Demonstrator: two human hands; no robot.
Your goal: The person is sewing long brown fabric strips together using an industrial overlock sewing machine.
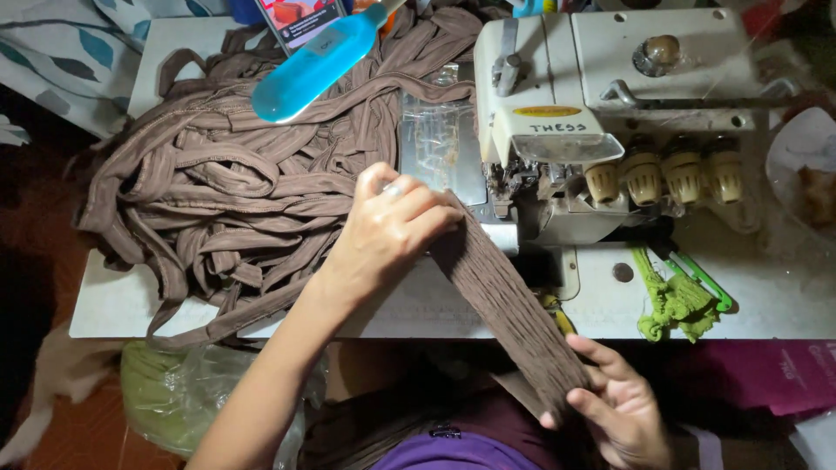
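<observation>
In the head view, the left hand point(392, 228) is closing its fingers on the brown fabric strip point(514, 313), pressing it flat toward the sewing machine point(610, 113) at one o'clock. The right hand point(614, 405) is gripping the strip's lower end at five o'clock, probably keeping it taut. The strip pile point(235, 191) is lying at nine o'clock.

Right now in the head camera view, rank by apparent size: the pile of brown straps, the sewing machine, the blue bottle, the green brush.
1. pile of brown straps
2. sewing machine
3. blue bottle
4. green brush
</observation>
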